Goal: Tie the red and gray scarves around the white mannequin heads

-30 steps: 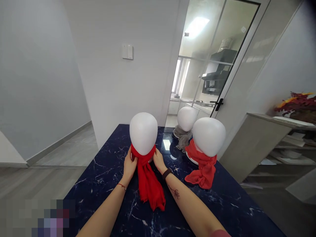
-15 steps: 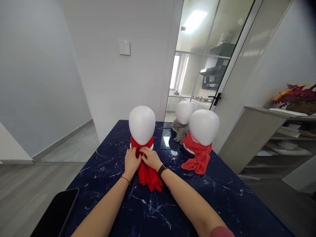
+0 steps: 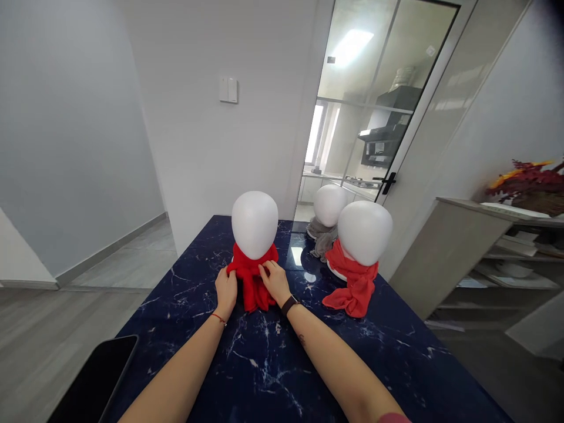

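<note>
Even, moderately bright light fills the room. Behind the white-framed glass door (image 3: 425, 106), a white rectangular ceiling light (image 3: 353, 46) glares, nearly blown out, and a tall narrow window (image 3: 314, 134) is washed out. The glossy, dark-blue, white-veined tabletop (image 3: 264, 364) throws back a bright white glare patch (image 3: 296, 256). Wide-angle stretching slants the grey open-shelved cabinet (image 3: 453, 235); dark-red and yellow flowers (image 3: 531, 182) look soft, and the top right corner darkens.
</note>
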A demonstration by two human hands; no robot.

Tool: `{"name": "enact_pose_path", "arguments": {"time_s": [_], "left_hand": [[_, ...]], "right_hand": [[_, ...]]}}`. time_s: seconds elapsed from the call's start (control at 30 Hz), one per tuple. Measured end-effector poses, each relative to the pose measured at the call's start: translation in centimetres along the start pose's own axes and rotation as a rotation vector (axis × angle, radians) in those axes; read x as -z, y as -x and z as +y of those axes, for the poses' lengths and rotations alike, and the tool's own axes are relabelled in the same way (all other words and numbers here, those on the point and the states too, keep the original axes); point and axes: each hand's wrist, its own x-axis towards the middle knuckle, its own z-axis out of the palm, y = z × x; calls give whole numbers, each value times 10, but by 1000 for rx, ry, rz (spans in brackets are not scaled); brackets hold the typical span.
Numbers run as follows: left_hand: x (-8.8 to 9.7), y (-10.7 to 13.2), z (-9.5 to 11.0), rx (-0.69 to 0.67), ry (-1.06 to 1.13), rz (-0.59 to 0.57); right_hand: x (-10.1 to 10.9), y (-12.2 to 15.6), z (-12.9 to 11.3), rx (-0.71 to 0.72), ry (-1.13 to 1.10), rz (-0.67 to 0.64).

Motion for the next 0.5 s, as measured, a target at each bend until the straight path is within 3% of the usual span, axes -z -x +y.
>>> {"name": "enact_pose_path", "arguments": {"time_s": [0.3, 0.5], "left_hand": [[1, -5, -1, 186, 186, 320], [-1, -14, -10, 278, 249, 441]], "right_hand": [[-2, -2, 4, -106, -22, 165], [1, -7, 11, -221, -50, 299]]}}
